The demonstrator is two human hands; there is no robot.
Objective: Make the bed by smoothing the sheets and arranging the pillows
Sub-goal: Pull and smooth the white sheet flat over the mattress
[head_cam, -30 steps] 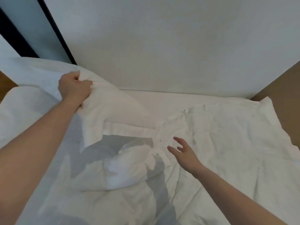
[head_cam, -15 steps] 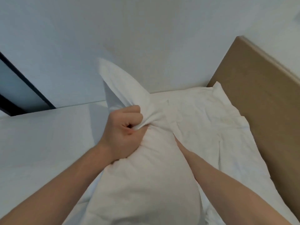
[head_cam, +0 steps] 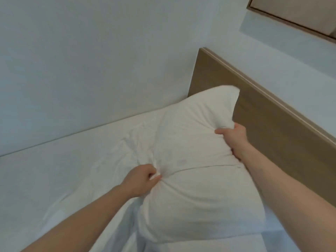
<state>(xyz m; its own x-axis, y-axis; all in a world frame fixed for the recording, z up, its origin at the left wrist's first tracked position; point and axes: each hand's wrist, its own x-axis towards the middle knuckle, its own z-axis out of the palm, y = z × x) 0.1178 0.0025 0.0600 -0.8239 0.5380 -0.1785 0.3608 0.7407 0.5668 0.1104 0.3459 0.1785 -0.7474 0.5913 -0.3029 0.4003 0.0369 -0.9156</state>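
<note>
A plain pale bluish-white painted wall (head_cam: 91, 60) fills the upper left and meets, at a corner, a flat light-brown wooden headboard panel (head_cam: 272, 139) with a paler top edge, above which a wood-framed beige recessed panel (head_cam: 300, 13) sits at the upper right.
</note>
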